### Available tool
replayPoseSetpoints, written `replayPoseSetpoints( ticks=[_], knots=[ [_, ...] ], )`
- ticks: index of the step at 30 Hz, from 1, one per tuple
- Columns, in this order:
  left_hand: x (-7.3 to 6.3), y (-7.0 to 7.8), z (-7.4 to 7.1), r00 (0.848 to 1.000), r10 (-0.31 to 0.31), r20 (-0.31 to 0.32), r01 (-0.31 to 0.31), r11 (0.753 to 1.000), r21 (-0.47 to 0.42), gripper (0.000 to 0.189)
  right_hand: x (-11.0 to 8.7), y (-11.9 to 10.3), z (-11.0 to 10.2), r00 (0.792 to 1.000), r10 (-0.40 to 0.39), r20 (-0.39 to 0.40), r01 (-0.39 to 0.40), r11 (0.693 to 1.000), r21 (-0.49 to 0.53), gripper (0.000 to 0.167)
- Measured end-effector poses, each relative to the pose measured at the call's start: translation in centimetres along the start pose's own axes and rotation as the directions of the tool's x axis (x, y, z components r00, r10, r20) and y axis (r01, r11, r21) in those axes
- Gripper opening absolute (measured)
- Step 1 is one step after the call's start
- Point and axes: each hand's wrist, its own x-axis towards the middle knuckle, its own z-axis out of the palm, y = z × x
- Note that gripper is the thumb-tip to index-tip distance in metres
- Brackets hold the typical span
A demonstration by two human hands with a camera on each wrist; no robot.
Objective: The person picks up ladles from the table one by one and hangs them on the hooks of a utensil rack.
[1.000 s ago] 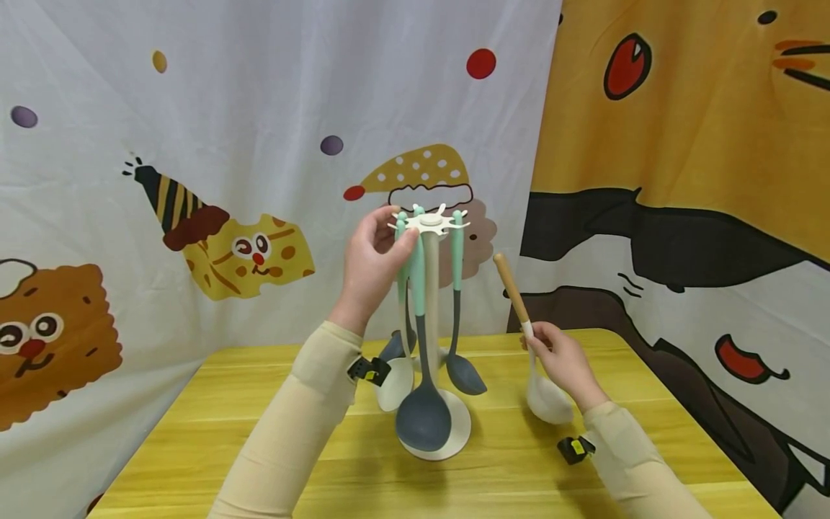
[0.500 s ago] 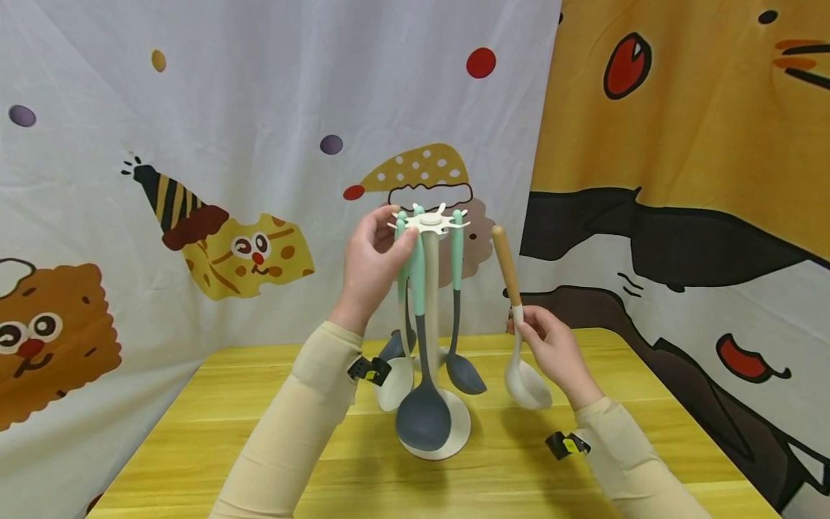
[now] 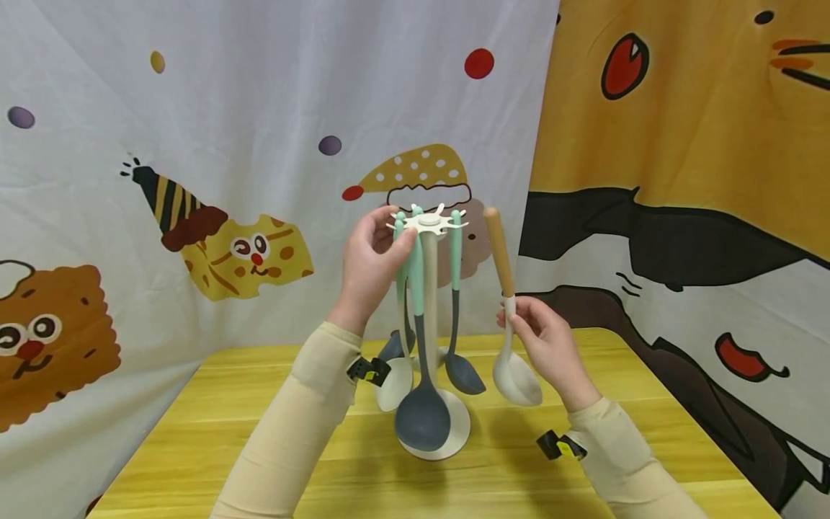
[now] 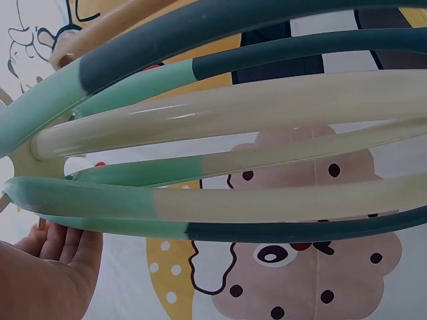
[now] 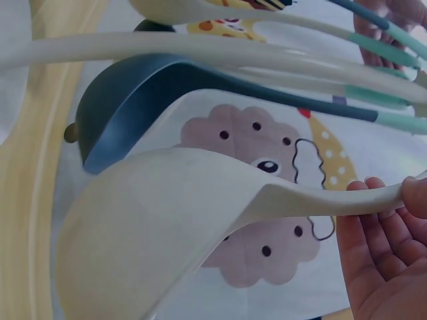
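A cream utensil rack (image 3: 431,288) with a star-shaped hook top stands upright on its round base. From its hooks hang several utensils with mint-green handles, among them a dark grey ladle (image 3: 423,418) in front and a smaller dark grey ladle (image 3: 464,375) on the right. My left hand (image 3: 372,267) holds the left side of the hook top, thumb in front and fingers behind. My right hand (image 3: 547,339) pinches a white ladle (image 3: 517,378) by its neck, below the wooden handle. That ladle is upright, bowl down, right of the rack; its bowl (image 5: 153,227) fills the right wrist view's lower left.
The rack stands on a yellow wood-grain table (image 3: 272,418). Behind it hangs a white cloth (image 3: 259,108) printed with cartoons, and an orange and brown printed cloth (image 3: 700,130) hangs on the right. A cream spoon-like utensil (image 3: 394,386) hangs at the rack's left.
My right hand has lifted the white ladle and carried it left toward the rack, its handle now steeper. My left hand has stayed at the hook top.
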Motion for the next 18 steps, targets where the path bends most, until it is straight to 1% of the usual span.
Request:
replayPoseSetpoints(
  ticks=[7, 18],
  knots=[
    [0.0, 0.1, 0.0, 1.0, 0.001, -0.003, -0.001, 1.0, -0.004, 0.054, -0.1, -0.9, 0.4, 0.999, -0.051, 0.007, 0.051, 0.998, 0.023, 0.018],
    [0.0, 0.0, 0.0, 1.0, 0.006, -0.001, -0.006, 1.0, -0.008, 0.053, -0.2, -1.5, 1.1, 0.996, -0.086, 0.013, 0.086, 0.996, 0.028, 0.017]
  ],
)
